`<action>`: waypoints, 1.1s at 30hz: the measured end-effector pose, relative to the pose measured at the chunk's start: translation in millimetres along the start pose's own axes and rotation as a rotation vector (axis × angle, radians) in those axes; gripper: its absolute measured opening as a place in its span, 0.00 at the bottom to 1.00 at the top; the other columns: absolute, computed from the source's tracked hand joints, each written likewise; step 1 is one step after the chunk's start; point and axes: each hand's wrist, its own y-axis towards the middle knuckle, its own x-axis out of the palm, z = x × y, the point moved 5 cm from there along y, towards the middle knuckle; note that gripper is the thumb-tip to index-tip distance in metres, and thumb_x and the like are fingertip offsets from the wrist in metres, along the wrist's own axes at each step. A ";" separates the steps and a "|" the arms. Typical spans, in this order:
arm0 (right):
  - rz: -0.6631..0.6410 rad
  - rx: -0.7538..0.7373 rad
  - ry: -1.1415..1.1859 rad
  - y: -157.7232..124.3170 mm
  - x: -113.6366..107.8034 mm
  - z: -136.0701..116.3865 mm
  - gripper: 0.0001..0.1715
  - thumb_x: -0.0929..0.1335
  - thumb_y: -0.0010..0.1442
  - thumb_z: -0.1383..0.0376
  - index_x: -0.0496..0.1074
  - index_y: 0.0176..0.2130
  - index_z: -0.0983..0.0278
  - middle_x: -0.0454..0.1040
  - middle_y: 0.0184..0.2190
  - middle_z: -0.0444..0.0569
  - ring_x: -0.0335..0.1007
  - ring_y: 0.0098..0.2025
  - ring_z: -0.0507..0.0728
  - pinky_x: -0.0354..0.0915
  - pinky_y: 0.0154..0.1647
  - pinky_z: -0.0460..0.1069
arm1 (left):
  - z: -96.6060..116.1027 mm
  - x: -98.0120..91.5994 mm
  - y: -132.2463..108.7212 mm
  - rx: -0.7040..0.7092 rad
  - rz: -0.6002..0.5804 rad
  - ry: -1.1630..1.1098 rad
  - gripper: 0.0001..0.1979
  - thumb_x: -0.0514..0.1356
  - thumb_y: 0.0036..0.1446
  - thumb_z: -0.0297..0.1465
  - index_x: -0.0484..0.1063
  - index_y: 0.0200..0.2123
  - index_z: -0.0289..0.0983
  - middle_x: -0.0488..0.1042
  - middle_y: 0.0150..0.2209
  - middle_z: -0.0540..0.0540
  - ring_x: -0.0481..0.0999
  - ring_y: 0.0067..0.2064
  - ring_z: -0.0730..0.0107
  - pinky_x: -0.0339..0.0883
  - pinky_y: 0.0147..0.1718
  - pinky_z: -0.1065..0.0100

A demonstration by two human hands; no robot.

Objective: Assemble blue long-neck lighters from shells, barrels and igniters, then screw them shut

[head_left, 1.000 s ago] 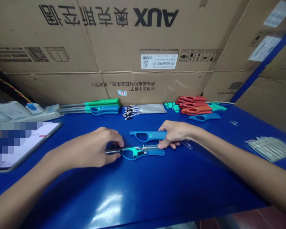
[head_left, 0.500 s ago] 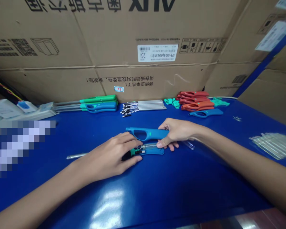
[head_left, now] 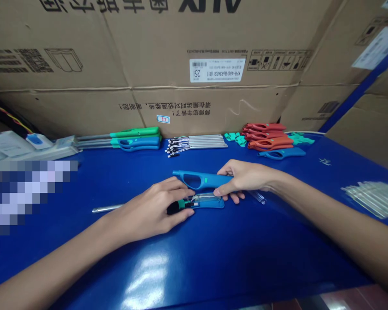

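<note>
On the blue table lies an open blue lighter half-shell with a clear tube and a green and black part inside it. My left hand rests over its left end, fingers curled and pressing on the inner parts. A thin metal rod sticks out to the left from under that hand. My right hand grips the other blue lighter shell by its right end, holding it just above and behind the open half.
At the back edge lie green and blue finished lighters, a row of metal tubes with wires, green small parts, and red and blue shells. Clear tubes lie at right. Cardboard boxes stand behind.
My left hand slid right along the rod onto the open shell's left end, uncovering the rod. My right hand kept hold of the blue shell and lifted it slightly.
</note>
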 end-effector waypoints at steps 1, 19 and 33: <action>0.003 0.000 -0.003 0.0 0.0 0.3 0.12 0.74 0.48 0.63 0.70 0.24 0.68 0.72 0.19 0.41 0.65 0.17 0.45 0.58 0.16 0.40 | -0.6 0.2 -0.2 -0.012 -0.002 -0.007 0.16 0.56 0.63 0.37 0.73 0.50 0.37 0.74 0.45 0.43 0.74 0.47 0.63 0.69 0.48 0.63; 0.036 0.023 -0.001 0.1 2.8 0.2 0.19 0.77 0.44 0.57 0.70 0.24 0.68 0.72 0.19 0.42 0.65 0.17 0.46 0.58 0.16 0.42 | -6.5 0.2 0.5 -0.099 0.014 -0.050 0.16 0.61 0.59 0.38 0.73 0.48 0.38 0.75 0.44 0.43 0.73 0.48 0.58 0.69 0.47 0.59; 0.043 0.037 -0.011 2.6 3.2 2.6 0.15 0.75 0.46 0.59 0.71 0.24 0.67 0.72 0.19 0.43 0.66 0.18 0.47 0.58 0.16 0.41 | 4.8 0.8 1.1 0.078 -0.001 0.098 0.14 0.54 0.64 0.35 0.75 0.45 0.35 0.74 0.42 0.42 0.73 0.45 0.60 0.68 0.47 0.60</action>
